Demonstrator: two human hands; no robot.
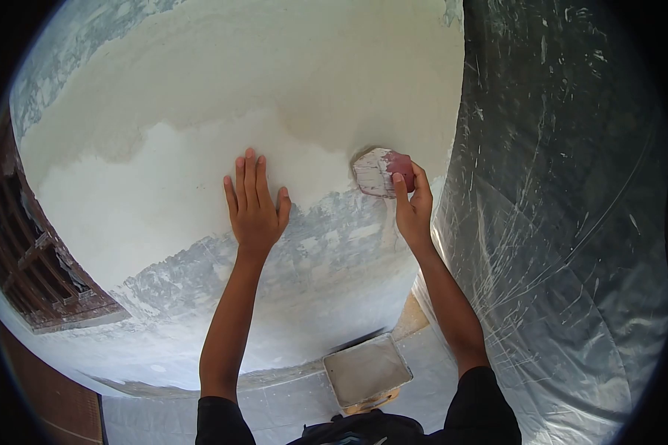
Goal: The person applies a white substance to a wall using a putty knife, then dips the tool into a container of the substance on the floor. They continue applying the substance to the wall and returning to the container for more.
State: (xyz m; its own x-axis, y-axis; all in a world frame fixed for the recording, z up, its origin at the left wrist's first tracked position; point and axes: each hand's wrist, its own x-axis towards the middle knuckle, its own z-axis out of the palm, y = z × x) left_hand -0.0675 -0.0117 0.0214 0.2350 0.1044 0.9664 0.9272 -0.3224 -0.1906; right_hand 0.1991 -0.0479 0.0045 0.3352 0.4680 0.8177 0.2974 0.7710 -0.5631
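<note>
My left hand (254, 211) lies flat against the wall (223, 89), its fingers stretched out and apart, holding nothing. To its right, my right hand (414, 204) grips a dark red putty spreader (378, 172) between thumb and fingers. Pale, dried-looking filler covers much of the spreader's face, and its left edge appears to meet the wall. Around both hands the wall carries a smooth off-white coat, damp-looking and greyer higher up. Below the hands the coat gives way to rough, patchy grey-blue.
A square tray (369, 371) of greyish paste stands low in front of me, on an orange-yellow support. Plastic sheeting (564, 245), splashed with white, hangs along the right. A brown slatted vent or window (41, 259) is set into the wall at left. Sheeting also covers the floor.
</note>
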